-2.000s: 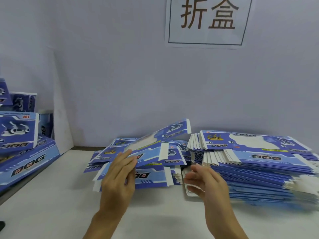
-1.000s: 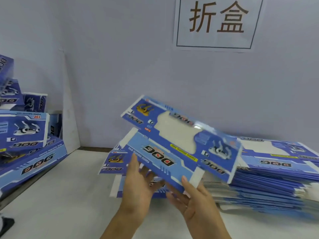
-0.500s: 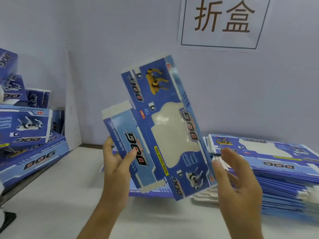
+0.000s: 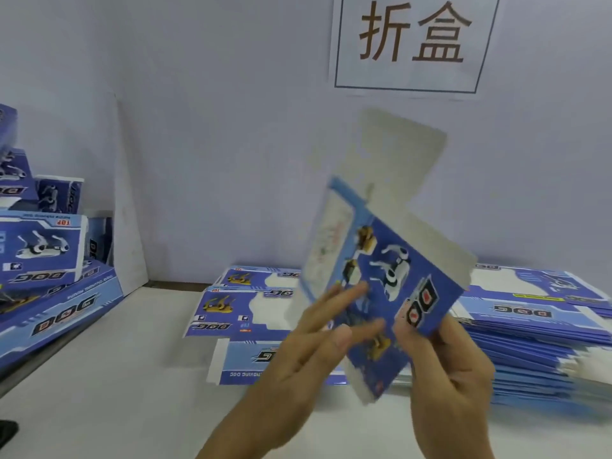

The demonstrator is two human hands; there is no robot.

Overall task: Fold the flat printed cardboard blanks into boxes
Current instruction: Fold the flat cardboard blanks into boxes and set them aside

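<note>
White table (image 4: 99, 376); right hand (image 4: 453, 369) grips blurred blue blank (image 4: 397, 276), left hand (image 4: 318, 342) flat against it.

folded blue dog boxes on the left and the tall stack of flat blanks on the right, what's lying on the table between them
In the head view, a few loose flat blue printed cardboard blanks lie on the white table between the folded boxes and the tall stack.

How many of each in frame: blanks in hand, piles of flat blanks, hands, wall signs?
Blank in hand: 1, held up over the table
Piles of flat blanks: 2, a tall stack on the right and a loose spread in the middle
Hands: 2, left hand and right hand, both on the raised blank
Wall sign: 1
Total: 6
</note>
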